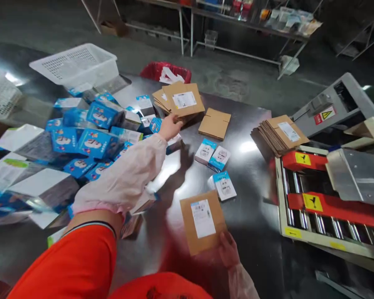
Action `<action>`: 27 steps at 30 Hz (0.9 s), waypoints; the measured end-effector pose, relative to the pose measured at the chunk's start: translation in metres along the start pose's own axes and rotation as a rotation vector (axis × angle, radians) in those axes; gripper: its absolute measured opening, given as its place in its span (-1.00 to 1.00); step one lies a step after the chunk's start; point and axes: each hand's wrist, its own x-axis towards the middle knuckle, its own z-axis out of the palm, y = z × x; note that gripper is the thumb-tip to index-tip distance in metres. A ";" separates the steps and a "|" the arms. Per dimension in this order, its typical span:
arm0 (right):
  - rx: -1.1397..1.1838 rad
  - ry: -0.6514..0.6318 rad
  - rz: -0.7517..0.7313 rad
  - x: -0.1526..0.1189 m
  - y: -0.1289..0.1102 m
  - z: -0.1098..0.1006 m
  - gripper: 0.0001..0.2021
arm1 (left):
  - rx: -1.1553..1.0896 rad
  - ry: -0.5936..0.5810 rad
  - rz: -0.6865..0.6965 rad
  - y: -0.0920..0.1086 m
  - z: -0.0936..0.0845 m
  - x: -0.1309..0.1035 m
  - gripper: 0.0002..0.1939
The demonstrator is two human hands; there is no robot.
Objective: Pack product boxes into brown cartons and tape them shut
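Observation:
My left hand (169,126) reaches far across the steel table (252,216) and grips the near edge of a flat cardboard carton with a white label (183,101), the top one of a small stack. My right hand (228,250) pinches the lower right corner of another flat labelled carton (202,221) lying near the front edge. Three small white-and-blue product boxes (216,160) lie between the two cartons.
A heap of blue product boxes (90,141) and clear bags covers the left side. White perforated baskets (77,64) stand at the back left, a red bin (166,72) behind the stack. More flat cartons (279,135) lie beside a roller machine (327,199) on the right.

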 end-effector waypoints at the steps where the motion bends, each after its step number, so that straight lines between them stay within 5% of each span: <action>1: 0.032 0.009 0.041 0.000 -0.001 0.002 -0.49 | -0.002 -0.056 0.011 -0.001 0.002 -0.026 -0.59; 7: 0.183 -0.046 0.079 -0.009 -0.014 0.014 -0.35 | -0.279 -0.248 -0.102 -0.037 0.002 -0.186 -0.71; 12: 0.271 -0.106 0.077 -0.042 -0.015 0.011 -0.32 | -0.437 -0.207 -0.257 -0.068 -0.007 -0.266 -0.68; 19: 0.291 -0.112 0.006 -0.083 -0.023 -0.001 -0.26 | -0.362 -0.147 -0.169 -0.042 0.003 -0.307 -0.74; 27: 0.265 -0.135 -0.121 -0.116 -0.035 -0.013 -0.34 | -0.077 -0.130 0.122 -0.001 0.005 -0.325 -0.75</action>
